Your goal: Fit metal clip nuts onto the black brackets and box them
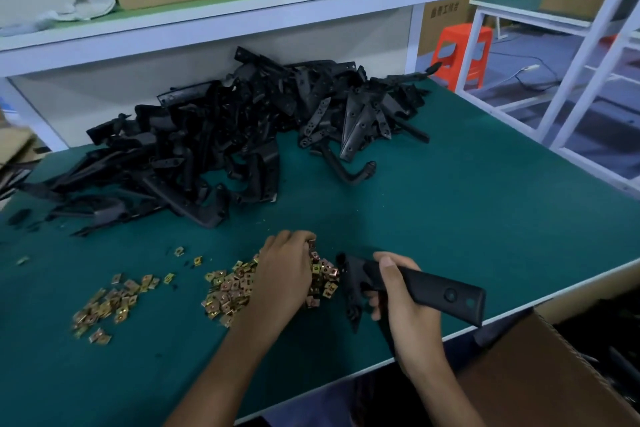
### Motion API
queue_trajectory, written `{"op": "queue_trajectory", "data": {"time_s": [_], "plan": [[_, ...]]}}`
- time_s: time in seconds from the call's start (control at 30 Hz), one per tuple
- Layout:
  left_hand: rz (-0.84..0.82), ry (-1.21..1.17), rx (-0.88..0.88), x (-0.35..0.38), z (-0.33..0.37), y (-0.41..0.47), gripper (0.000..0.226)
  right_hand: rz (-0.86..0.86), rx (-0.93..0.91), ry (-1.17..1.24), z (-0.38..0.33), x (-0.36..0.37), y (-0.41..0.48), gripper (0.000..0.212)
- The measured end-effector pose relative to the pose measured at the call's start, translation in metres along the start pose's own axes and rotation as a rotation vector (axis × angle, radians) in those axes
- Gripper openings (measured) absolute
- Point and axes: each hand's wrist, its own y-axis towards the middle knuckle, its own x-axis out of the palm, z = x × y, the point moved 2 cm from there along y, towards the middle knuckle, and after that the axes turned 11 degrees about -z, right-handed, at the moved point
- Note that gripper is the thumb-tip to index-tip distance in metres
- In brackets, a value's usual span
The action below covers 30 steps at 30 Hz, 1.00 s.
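A black bracket [440, 291] lies across my right hand [398, 302], whose fingers and thumb wrap its middle just above the table's near edge. My left hand [282, 274] reaches down into a heap of gold clip nuts [228, 291], fingers curled at the heap's far side, where a clip nut [312, 246] shows at the fingertips. Whether the fingers pinch it is hard to tell. A second scatter of clip nuts [110, 305] lies further left. A big pile of black brackets [225, 135] covers the back of the green table [467, 211].
An open cardboard box [540, 374] stands below the table's near right edge. A raised shelf [242, 7] at the back carries a carton, a water bottle and cloth. A red stool [462, 52] and a white frame stand to the right.
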Motion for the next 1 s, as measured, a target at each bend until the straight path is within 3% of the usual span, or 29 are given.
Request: {"op": "queue_trajectory", "data": {"time_s": [0.17,0.37,0.47,0.7,0.8,0.93,1.0], "plan": [[0.046,-0.263,-0.129,-0.008,-0.01,-0.026,0.025,-0.046,-0.013,0.003,-0.001,0.004,-0.001,0.013],[0.135,-0.361,-0.154,-0.013,-0.021,-0.061,0.031,-0.069,-0.037,0.059,0.0,0.031,0.001,0.007],[0.149,-0.474,-0.212,-0.013,-0.026,-0.076,0.026,-0.053,-0.03,0.017,0.008,0.041,-0.005,0.019],[0.165,-0.742,-0.343,-0.02,-0.034,-0.091,0.024,-0.119,-0.002,-0.1,0.012,0.041,-0.006,0.022],[0.164,-0.989,-0.41,-0.022,-0.034,-0.085,0.026,-0.12,0.003,-0.13,0.012,0.042,-0.007,0.02],[0.102,-1.547,-0.354,-0.025,-0.032,-0.082,0.029,-0.124,0.008,-0.128,0.012,0.043,-0.006,0.01],[0.079,-1.612,-0.321,-0.026,-0.032,-0.082,0.031,-0.131,-0.001,-0.124,0.011,0.045,-0.006,0.01]]}}
